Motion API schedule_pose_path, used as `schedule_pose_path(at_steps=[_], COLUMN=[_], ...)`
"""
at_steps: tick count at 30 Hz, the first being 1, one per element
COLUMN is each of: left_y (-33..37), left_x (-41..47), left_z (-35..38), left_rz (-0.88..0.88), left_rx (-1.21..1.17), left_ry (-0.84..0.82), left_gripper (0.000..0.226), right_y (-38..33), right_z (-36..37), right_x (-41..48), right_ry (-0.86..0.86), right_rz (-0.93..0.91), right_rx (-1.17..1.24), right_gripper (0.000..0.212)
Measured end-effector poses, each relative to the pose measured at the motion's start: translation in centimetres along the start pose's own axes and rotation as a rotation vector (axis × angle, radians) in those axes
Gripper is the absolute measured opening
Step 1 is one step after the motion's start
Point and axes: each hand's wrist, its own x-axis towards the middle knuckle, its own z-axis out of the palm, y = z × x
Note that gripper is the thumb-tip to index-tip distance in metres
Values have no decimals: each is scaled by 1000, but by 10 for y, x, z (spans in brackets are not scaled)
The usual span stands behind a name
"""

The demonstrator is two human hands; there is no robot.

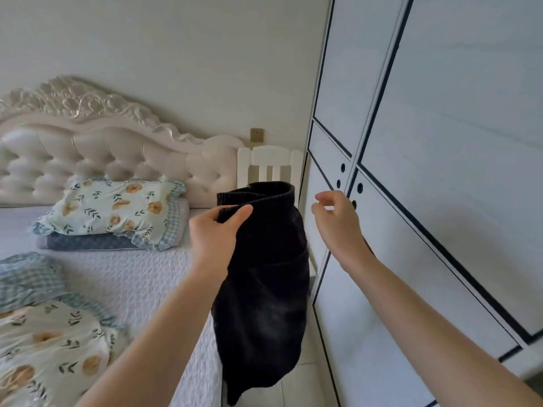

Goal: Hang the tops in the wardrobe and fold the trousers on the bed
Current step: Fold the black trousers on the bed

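Observation:
A pair of black trousers (264,289) hangs in the air between the bed (132,277) and the wardrobe (426,171). My left hand (214,233) grips the elastic waistband at its near corner, and the fabric droops down past the bed's edge. My right hand (338,221) is held up just right of the trousers, in front of the wardrobe doors, with fingers loosely curled and nothing in them. The wardrobe's white sliding doors are closed.
A floral pillow (117,210) lies at the head of the bed by the padded headboard (102,160). A floral quilt (47,342) is bunched at the lower left. A white chair (270,165) stands in the narrow gap between bed and wardrobe.

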Motion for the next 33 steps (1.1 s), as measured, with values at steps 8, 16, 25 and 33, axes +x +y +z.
schedule_pose_path(at_steps=[8,16,25,33], left_y=[11,17,31,65], left_x=[-2,9,53,148], left_z=[15,-11,-37,-58], left_rz=[-50,-109,166,445], left_rx=[-65,-204,51,699], left_ry=[-55,-365,-354,-420], left_gripper=[7,40,35,60], right_y=[-27,-37,-36,-32], right_z=[42,56,25,-42], right_x=[-47,-42,-1,95], right_ry=[-354,-257,-312,-412], right_rz=[-74,-119,-306,-347], right_rx=[53,141,-92,-569], right_gripper=[62,67,48,40])
